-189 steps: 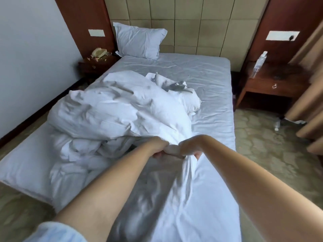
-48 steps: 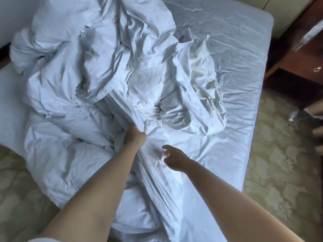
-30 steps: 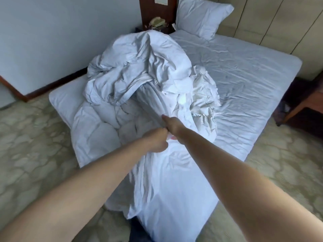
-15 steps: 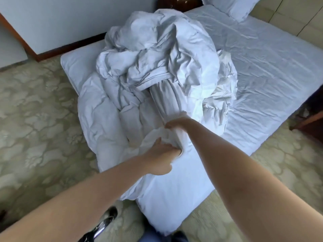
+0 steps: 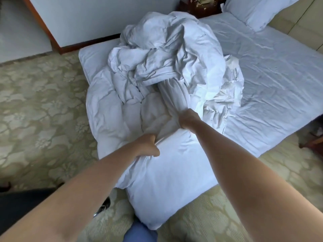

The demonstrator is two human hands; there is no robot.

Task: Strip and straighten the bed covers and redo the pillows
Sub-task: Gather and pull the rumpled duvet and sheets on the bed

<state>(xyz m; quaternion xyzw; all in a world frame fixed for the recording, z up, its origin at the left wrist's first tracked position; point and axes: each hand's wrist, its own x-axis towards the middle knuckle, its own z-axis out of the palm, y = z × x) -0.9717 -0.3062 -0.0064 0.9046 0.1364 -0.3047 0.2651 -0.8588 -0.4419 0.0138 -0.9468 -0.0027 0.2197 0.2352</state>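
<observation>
White duvet [image 5: 167, 55] lies bunched in a tall crumpled heap at the foot end of the bed [image 5: 272, 67], spilling over the near corner of the mattress. A gathered fold runs down from the heap toward the two hands.

Right hand [image 5: 187, 119]: fist closed tight round that gathered fold, low on the heap, arm outstretched. Left hand [image 5: 148, 145]: fingers curled, gripping an edge of the same cover just below and left of the right hand, cloth taut between the two.

Fitted sheet on the rest of the mattress is bare and wrinkled. One pillow [image 5: 257, 11] sits at the head end, propped against the padded headboard [image 5: 304, 23]. Dark wooden nightstand [image 5: 199, 6] beside it, something crumpled and tan on top, too cropped to identify. Patterned beige-green floor [image 5: 40, 102] surrounds the bed; white wall with reddish-brown baseboard behind the heap.
</observation>
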